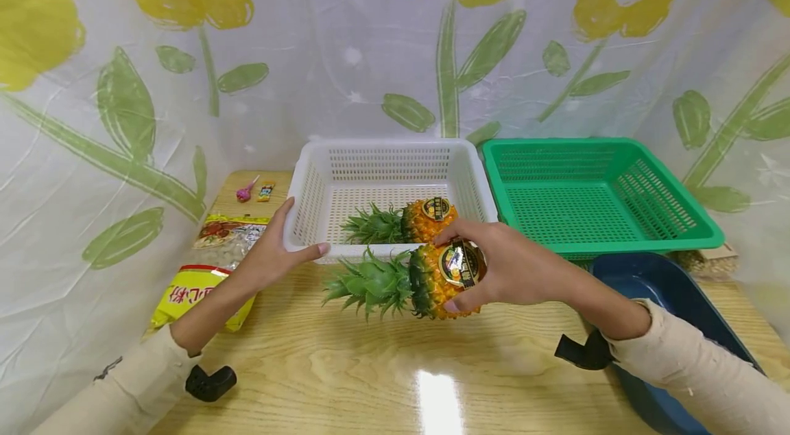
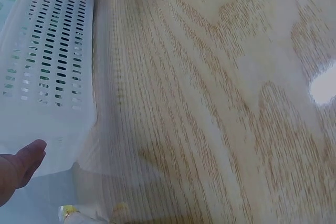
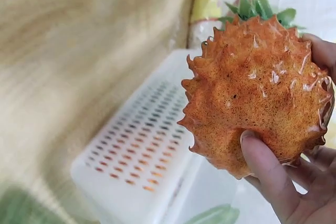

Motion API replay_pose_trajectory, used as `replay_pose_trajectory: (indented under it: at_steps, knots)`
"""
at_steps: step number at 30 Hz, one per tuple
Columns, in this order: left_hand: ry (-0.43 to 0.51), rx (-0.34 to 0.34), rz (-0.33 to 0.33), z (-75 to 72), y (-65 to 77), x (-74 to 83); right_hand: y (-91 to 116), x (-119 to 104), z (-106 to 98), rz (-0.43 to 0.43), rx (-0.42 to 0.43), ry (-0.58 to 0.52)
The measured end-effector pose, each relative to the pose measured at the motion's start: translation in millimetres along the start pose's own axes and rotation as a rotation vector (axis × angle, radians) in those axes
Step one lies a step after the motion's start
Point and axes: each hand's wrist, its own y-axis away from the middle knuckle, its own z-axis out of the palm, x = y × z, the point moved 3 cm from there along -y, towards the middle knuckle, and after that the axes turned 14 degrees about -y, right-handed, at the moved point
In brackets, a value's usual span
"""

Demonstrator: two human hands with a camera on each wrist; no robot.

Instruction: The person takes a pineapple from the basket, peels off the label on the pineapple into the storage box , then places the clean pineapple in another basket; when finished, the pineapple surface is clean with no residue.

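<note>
My right hand (image 1: 512,263) grips a pineapple (image 1: 432,277) by its fruit end, thumb and fingers on opposite sides. It hangs in front of the white basket's front rim, its green leaves pointing left and a round black label facing up. In the right wrist view the bumpy orange base of the pineapple (image 3: 257,93) shows close up, with the thumb pressed on it. A second pineapple (image 1: 426,219) lies inside the white basket (image 1: 389,155), also leaves to the left. My left hand (image 1: 274,253) rests at the basket's front left corner, fingers along the side, thumb straight at the front.
A green basket (image 1: 607,246) stands right of the white one, and a dark blue tub (image 1: 654,270) sits in front of it. On the left lie a yellow food bag (image 1: 191,291), a pink lollipop (image 1: 244,193) and a small candy packet (image 1: 265,191). A flowered curtain hangs behind.
</note>
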Motion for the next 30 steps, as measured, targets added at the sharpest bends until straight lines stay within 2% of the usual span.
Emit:
replay_pose_trajectory:
  at_steps: [6, 10, 15, 23, 30]
  knots:
    - [-0.011, -0.011, -0.027, 0.3, 1.9, -0.7, 5.7, 9.8, 14.7, 0.011, -0.024, -0.011]
    - [-0.006, -0.008, -0.021, 0.2, 2.5, 0.1, 7.7, 16.6, 23.2, 0.010, -0.026, -0.033]
    - [-0.009, 0.002, -0.007, -0.1, 2.8, 1.1, 8.4, 25.5, 33.1, 0.059, -0.027, -0.071]
    - [-0.156, 0.089, 0.009, -2.9, 5.2, 3.4, 5.2, 39.7, 47.5, 0.087, 0.001, -0.032]
    - [-0.253, 0.131, 0.001, -6.9, 12.3, 12.7, 3.0, 49.5, 53.6, 0.083, 0.027, -0.010]
